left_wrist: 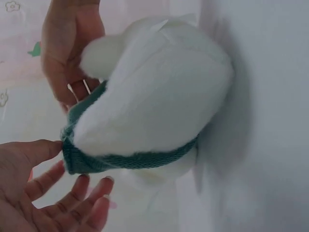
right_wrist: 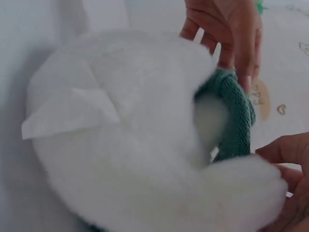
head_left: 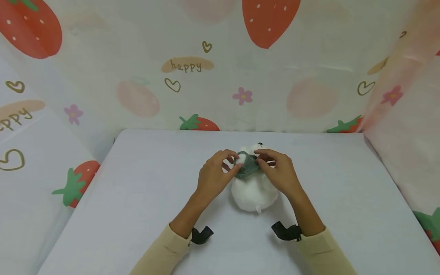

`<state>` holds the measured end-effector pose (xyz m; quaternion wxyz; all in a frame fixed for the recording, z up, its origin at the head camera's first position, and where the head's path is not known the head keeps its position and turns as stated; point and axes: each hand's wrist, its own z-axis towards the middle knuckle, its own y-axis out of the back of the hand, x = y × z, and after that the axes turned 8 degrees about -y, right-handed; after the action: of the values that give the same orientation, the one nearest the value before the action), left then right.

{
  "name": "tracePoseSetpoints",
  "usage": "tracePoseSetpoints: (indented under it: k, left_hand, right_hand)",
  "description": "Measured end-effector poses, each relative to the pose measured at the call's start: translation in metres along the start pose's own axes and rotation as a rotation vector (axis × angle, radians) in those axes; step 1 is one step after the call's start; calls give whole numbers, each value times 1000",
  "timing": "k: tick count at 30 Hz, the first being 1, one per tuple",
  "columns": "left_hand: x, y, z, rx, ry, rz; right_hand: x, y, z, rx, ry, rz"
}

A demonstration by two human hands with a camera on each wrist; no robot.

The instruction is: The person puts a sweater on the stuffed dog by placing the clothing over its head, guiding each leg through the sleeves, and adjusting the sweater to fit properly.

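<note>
A white plush toy (head_left: 254, 194) sits on the table with its back and a small tag (head_left: 258, 209) towards me. Around its upper body is a green knitted garment (head_left: 250, 166), perhaps a small sweater or vest. My left hand (head_left: 215, 172) pinches the garment's left edge between thumb and fingers; in the left wrist view, its other fingers (left_wrist: 72, 203) spread loosely. On the far side of the toy, my right hand (head_left: 279, 171) pinches the garment's right edge. In the right wrist view the plush covers much of that grip, and a white limb pokes out beside the knit (right_wrist: 236, 116).
A white-covered table (head_left: 154, 191) spreads around the toy. Behind it and at both sides hang curtains (head_left: 223, 88) printed with strawberries, hearts and flowers. Black wrist mounts (head_left: 202, 235) stick out inward from both sleeves, low over the table.
</note>
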<state>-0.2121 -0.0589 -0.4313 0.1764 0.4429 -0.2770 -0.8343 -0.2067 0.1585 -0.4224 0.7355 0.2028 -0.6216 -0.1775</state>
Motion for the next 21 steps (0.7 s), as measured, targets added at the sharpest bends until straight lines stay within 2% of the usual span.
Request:
tracePoseSetpoints:
  k: [3, 7, 9, 12, 16, 21]
  left_hand:
    - [3, 5, 0, 26, 79, -12]
    - [9, 12, 1, 90, 175, 9]
    - [10, 14, 4, 132, 187, 32]
    - [12, 16, 11, 186, 167, 63]
    - [15, 16, 22, 252, 151, 69]
    - [15, 18, 26, 308, 179, 61]
  right_hand:
    - [6, -8, -1, -65, 5, 17]
    - [13, -18, -1, -51, 18, -4]
    - [17, -22, 2, -43, 29, -32]
    - [21, -25, 5, -64, 25, -97]
    - [26, -27, 10, -105, -26, -187]
    - [28, -32, 15, -115, -82, -268]
